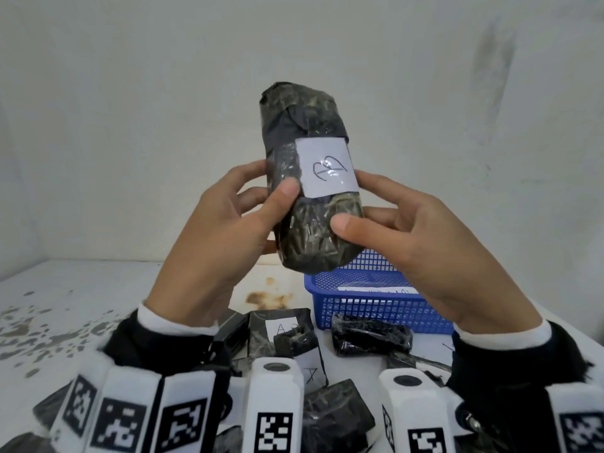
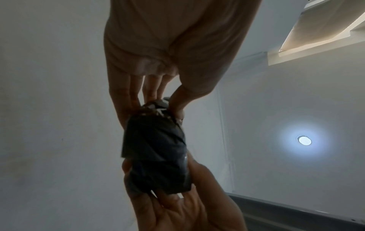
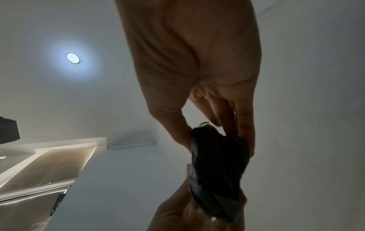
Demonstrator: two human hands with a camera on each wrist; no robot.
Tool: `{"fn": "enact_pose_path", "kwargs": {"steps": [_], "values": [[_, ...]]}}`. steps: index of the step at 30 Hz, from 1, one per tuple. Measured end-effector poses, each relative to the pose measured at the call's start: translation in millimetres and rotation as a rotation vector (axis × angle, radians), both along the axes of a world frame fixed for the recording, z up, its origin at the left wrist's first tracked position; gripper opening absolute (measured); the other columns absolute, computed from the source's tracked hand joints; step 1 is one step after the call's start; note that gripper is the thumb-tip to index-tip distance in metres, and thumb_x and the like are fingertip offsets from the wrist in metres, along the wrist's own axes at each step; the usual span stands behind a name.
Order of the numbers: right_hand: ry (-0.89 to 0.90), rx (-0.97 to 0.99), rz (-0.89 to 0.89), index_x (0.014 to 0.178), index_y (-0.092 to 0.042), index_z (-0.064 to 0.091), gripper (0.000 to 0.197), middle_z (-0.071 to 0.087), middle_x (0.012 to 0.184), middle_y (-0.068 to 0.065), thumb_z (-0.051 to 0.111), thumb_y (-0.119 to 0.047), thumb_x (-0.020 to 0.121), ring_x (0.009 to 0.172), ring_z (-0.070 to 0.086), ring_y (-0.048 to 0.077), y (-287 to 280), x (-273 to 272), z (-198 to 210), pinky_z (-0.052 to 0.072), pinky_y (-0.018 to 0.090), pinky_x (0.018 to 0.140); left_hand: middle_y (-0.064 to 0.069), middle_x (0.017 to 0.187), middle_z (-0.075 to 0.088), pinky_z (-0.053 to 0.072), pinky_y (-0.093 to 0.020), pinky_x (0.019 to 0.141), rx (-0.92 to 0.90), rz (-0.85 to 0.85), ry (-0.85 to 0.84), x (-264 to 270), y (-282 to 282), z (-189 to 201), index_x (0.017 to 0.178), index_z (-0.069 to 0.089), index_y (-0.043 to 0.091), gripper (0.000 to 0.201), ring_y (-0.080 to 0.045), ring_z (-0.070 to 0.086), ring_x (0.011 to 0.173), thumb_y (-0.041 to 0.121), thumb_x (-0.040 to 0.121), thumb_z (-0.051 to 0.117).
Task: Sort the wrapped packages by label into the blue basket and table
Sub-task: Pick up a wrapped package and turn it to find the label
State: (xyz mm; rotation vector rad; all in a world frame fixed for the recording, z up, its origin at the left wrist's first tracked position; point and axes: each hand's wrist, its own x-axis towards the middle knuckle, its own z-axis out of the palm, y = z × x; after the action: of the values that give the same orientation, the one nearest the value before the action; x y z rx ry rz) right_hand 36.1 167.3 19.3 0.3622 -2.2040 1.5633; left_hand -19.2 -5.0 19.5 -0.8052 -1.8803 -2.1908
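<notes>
Head view, one dark wrapped package [image 1: 309, 181] with a "B" label [image 1: 327, 166] upright above the worktop [image 1: 98, 289], my left hand [image 1: 225, 230] and right hand [image 1: 421, 237] each pinching its sides, one blue basket [image 1: 369, 305] behind, roughly six packages [image 1: 371, 335] lying near me, left wrist view, thumb and fingers [image 2: 122, 100] clamped round the package's end, right wrist view, my grip the same from the opposite side.

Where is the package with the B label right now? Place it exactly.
In the head view the B-labelled package is held upright in mid-air at centre, between the left hand and the right hand, above the blue basket.
</notes>
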Motion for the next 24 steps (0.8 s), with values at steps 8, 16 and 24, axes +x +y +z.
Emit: {"fn": "enact_pose_path", "kwargs": {"steps": [8, 16, 24], "values": [[0.009, 0.017, 0.004, 0.13, -0.038, 0.061, 0.065, 0.079, 0.097, -0.002, 0.071, -0.045, 0.066, 0.095, 0.074, 0.012, -3.5, 2.7, 0.7, 0.051, 0.031, 0.095, 0.002, 0.084, 0.075, 0.055, -0.021, 0.062, -0.031, -0.034, 0.024, 0.6, 0.6, -0.1, 0.117, 0.066, 0.018, 0.034, -0.011, 0.068, 0.074, 0.036, 0.09, 0.055], [0.023, 0.042, -0.048, 0.122, -0.041, 0.058, 0.055, 0.079, 0.092, -0.002, 0.064, -0.054, 0.069, 0.088, 0.075, 0.012, -5.2, 3.7, 1.9, 0.054, 0.032, 0.089, -0.002, 0.089, 0.077, 0.056, -0.02, 0.062, -0.04, 0.01, 0.064, 1.8, 3.4, -1.6, 0.115, 0.066, 0.022, 0.034, -0.007, 0.071, 0.073, 0.033, 0.083, 0.063], [-0.005, 0.106, -0.091, 0.127, -0.043, 0.059, 0.063, 0.078, 0.096, -0.004, 0.057, -0.066, 0.069, 0.087, 0.074, 0.011, -6.8, 1.0, 0.1, 0.057, 0.036, 0.09, -0.003, 0.082, 0.077, 0.058, -0.021, 0.068, -0.104, 0.007, 0.098, -1.0, 0.3, -2.6, 0.109, 0.065, 0.018, 0.023, -0.008, 0.071, 0.07, 0.029, 0.09, 0.059]]}}
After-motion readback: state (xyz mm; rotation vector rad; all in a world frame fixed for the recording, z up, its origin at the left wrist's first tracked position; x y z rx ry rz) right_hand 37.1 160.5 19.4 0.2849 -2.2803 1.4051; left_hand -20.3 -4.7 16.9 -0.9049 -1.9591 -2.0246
